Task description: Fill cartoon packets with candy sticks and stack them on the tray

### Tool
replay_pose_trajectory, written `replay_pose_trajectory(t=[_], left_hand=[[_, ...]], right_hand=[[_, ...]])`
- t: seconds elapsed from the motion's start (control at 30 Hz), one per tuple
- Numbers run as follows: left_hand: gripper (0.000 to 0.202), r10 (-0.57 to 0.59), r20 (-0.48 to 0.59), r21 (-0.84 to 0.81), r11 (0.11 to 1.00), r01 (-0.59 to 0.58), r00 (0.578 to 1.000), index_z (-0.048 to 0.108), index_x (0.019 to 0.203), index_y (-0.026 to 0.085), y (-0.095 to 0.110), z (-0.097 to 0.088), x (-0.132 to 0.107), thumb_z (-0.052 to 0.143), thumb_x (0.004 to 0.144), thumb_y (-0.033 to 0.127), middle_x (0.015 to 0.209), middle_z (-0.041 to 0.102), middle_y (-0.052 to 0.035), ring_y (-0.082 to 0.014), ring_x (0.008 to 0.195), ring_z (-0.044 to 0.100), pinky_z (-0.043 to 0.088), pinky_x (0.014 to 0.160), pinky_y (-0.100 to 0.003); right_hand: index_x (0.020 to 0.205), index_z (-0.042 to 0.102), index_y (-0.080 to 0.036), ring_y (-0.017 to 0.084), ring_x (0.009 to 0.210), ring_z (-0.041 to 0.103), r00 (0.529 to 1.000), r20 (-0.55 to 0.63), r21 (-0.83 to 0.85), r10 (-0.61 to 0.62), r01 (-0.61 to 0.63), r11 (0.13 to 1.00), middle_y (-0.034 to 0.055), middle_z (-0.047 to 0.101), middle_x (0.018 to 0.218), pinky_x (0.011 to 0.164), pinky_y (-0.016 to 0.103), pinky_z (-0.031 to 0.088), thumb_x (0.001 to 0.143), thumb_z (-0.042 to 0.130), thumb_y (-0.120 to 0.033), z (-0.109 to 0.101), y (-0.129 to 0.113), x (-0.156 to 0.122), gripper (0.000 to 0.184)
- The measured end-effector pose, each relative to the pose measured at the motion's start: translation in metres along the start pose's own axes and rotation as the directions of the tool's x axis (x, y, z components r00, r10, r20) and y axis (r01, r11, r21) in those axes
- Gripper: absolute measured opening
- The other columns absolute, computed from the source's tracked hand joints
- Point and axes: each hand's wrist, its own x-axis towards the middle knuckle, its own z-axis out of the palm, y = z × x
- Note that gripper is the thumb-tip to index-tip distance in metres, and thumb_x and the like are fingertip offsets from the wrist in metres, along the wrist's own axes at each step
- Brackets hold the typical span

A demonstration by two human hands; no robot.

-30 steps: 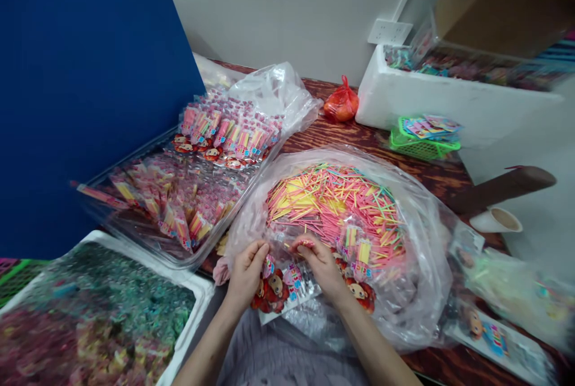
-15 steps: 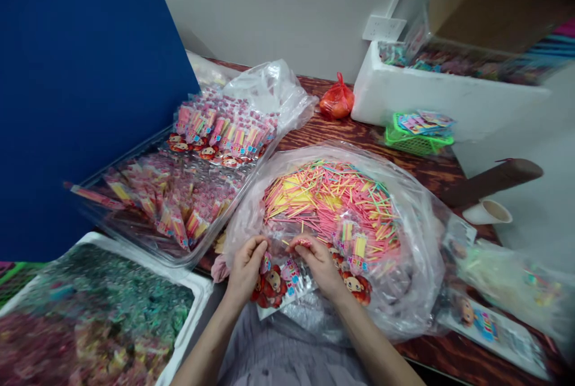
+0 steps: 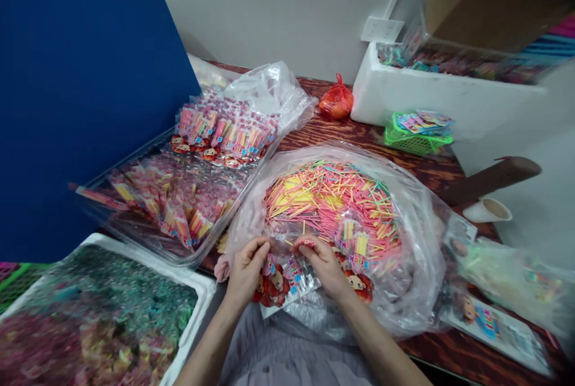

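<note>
My left hand [image 3: 246, 269] is closed, thumb and forefinger pinching the upper left edge of a clear plastic packet [image 3: 281, 284] printed with red-haired cartoon figures and lettering. My right hand [image 3: 324, 266] pinches at the packet's upper right, where a small pink patterned bit shows at the fingertips. Both hands are just over the near side of a large clear plastic bag [image 3: 417, 242], opened out and full of thin pink, yellow and green sticks [image 3: 332, 194]. Two filled packets [image 3: 359, 248] with yellow and pink sticks lie on the heap beside my right hand.
Left, a clear tray [image 3: 197, 257] carries many filled packets. Nearer stands a white foam box [image 3: 204, 293] of colourful small pieces. Behind are a red bag [image 3: 336, 101], a green basket [image 3: 417, 141] and another foam box [image 3: 444, 98]. A paper cup [image 3: 487, 210] lies right.
The view has shifted very slightly. Both hands keep their pinch at the packet in nearly the same place, and nothing else has visibly moved.
</note>
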Motion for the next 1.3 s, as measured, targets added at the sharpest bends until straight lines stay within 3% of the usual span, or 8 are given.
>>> replay_pose_trajectory(t=[0.17, 0.3, 0.57, 0.7, 0.8, 0.9, 1.07, 1.3], left_hand=[[0.022, 0.002, 0.025, -0.010, 1.000, -0.002, 1.000, 0.070, 0.085, 0.017, -0.003, 0.000, 0.000, 0.060, 0.083, 0.037, 0.078, 0.065, -0.0004, -0.0151, 0.074, 0.056, 0.043, 0.068, -0.022], [0.021, 0.000, 0.028, -0.022, 1.000, 0.000, 1.000, 0.070, 0.087, 0.018, -0.005, -0.002, 0.000, 0.060, 0.084, 0.036, 0.078, 0.065, 0.0003, -0.0147, 0.076, 0.056, 0.043, 0.069, -0.022], [0.020, 0.010, -0.026, -0.046, 0.999, -0.011, 1.000, 0.070, 0.086, 0.018, -0.010, -0.009, -0.006, 0.061, 0.084, 0.036, 0.079, 0.066, 0.0003, -0.0152, 0.077, 0.057, 0.043, 0.071, -0.022], [0.020, 0.005, -0.018, -0.031, 1.000, -0.005, 1.000, 0.070, 0.087, 0.019, -0.014, -0.007, -0.008, 0.061, 0.085, 0.036, 0.078, 0.066, 0.0004, -0.0154, 0.076, 0.058, 0.043, 0.070, -0.022], [0.020, 0.031, -0.012, 0.021, 0.999, -0.031, 0.999, 0.070, 0.088, 0.019, -0.010, -0.002, -0.007, 0.058, 0.087, 0.035, 0.079, 0.067, -0.0004, -0.0162, 0.077, 0.059, 0.044, 0.070, -0.023], [0.020, 0.121, 0.014, 0.089, 0.989, -0.122, 0.993, 0.070, 0.086, 0.018, -0.001, 0.003, -0.006, 0.055, 0.089, 0.032, 0.085, 0.068, -0.0027, -0.0183, 0.084, 0.061, 0.044, 0.077, -0.026], [0.020, 0.189, 0.084, 0.104, 0.975, -0.197, 0.978, 0.070, 0.085, 0.018, 0.008, 0.012, -0.005, 0.054, 0.090, 0.029, 0.086, 0.068, -0.0047, -0.0196, 0.087, 0.062, 0.045, 0.080, -0.028], [0.021, 0.132, 0.064, 0.092, 0.986, -0.138, 0.989, 0.070, 0.081, 0.018, 0.012, 0.021, -0.007, 0.055, 0.088, 0.030, 0.081, 0.067, -0.0032, -0.0186, 0.080, 0.061, 0.044, 0.075, -0.026]], right_hand=[[0.090, 0.067, -0.023, 0.019, 0.083, 0.062, 0.999, -0.002, -0.035, 0.033, -0.033, 0.999, 0.0014, 0.067, 0.085, 0.076, 0.029, 0.046, 0.091, 0.053, -0.030, -0.003, 0.002, 0.004, 0.015], [0.096, 0.065, -0.023, 0.020, 0.088, 0.062, 0.999, 0.034, -0.302, -0.040, 0.048, 0.952, 0.0029, 0.068, 0.091, 0.079, 0.030, 0.045, 0.093, 0.048, -0.024, -0.014, 0.002, 0.028, 0.018], [0.089, 0.057, -0.020, 0.020, 0.081, 0.058, 0.988, 0.114, -0.874, -0.101, 0.148, 0.462, 0.0073, 0.066, 0.087, 0.072, 0.027, 0.039, 0.092, 0.038, -0.013, -0.027, 0.003, 0.075, 0.020], [0.087, 0.058, -0.018, 0.022, 0.083, 0.057, 0.985, 0.090, -0.896, -0.147, 0.145, 0.419, 0.0104, 0.067, 0.088, 0.077, 0.030, 0.040, 0.089, 0.040, -0.011, -0.031, 0.007, 0.082, 0.019], [0.078, 0.057, -0.020, 0.023, 0.082, 0.059, 0.981, -0.091, -0.742, -0.171, 0.048, 0.669, 0.0089, 0.067, 0.082, 0.078, 0.034, 0.043, 0.090, 0.043, -0.022, -0.033, 0.004, 0.082, 0.018], [0.079, 0.059, -0.021, 0.024, 0.083, 0.065, 0.968, -0.249, -0.192, -0.034, -0.015, 0.981, 0.0071, 0.071, 0.083, 0.081, 0.038, 0.047, 0.087, 0.054, -0.039, -0.031, -0.009, 0.077, 0.020], [0.086, 0.064, -0.024, 0.025, 0.102, 0.066, 0.980, -0.104, 0.586, 0.171, -0.079, 0.806, 0.0052, 0.075, 0.096, 0.092, 0.045, 0.049, 0.079, 0.071, -0.042, -0.011, -0.043, 0.058, 0.021], [0.087, 0.065, -0.023, 0.027, 0.114, 0.062, 0.967, -0.134, 0.664, 0.217, -0.075, 0.744, 0.0065, 0.075, 0.102, 0.102, 0.050, 0.044, 0.078, 0.073, -0.042, 0.021, -0.054, 0.033, 0.022]])
